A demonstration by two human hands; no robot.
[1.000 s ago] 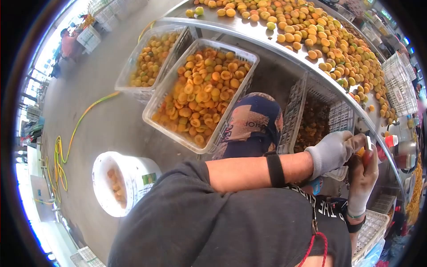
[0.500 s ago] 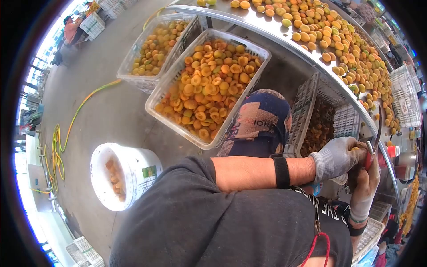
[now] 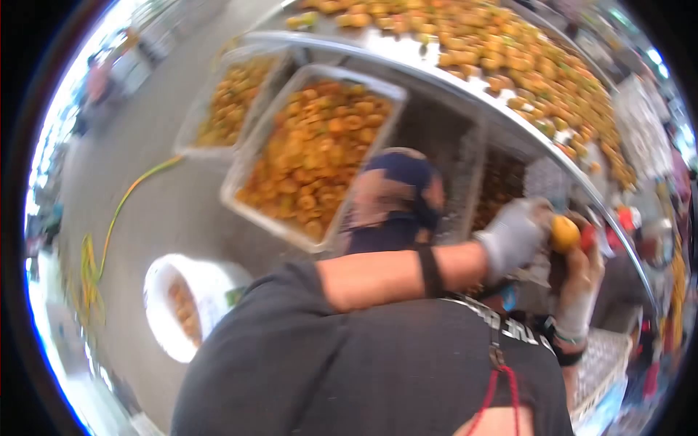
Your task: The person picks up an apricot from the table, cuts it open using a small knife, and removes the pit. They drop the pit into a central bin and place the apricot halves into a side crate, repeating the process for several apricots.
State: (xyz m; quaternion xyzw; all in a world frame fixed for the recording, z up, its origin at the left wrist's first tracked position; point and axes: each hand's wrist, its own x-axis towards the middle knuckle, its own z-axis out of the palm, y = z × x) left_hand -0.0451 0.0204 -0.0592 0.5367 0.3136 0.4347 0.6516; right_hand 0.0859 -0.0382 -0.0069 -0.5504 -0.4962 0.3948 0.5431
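My left hand [image 3: 515, 236], in a grey glove, is closed around a whole yellow-orange apricot [image 3: 565, 234] in front of my chest. My right hand [image 3: 579, 283], in a pale glove, is close against the fruit. Its fingers wrap a red-handled knife [image 3: 589, 238]; motion blur hides the blade. Past both hands, loose apricots [image 3: 502, 54] cover much of the metal-edged table [image 3: 465, 83]. Beside my knee, a large crate [image 3: 234, 171] is heaped with apricots, many of them halved.
Another crate of apricots [image 3: 231, 102] stands behind the first. A white bucket [image 3: 231, 280] with brownish pieces inside sits on the floor at left. Under the table edge is a crate with dark contents [image 3: 502, 185]. A yellow-green hose [image 3: 116, 211] lies on the floor.
A whole apricot now shows clearly between my hands. The knife blade, plain before, is now blurred. The view has shifted, and both hands appear slightly further left.
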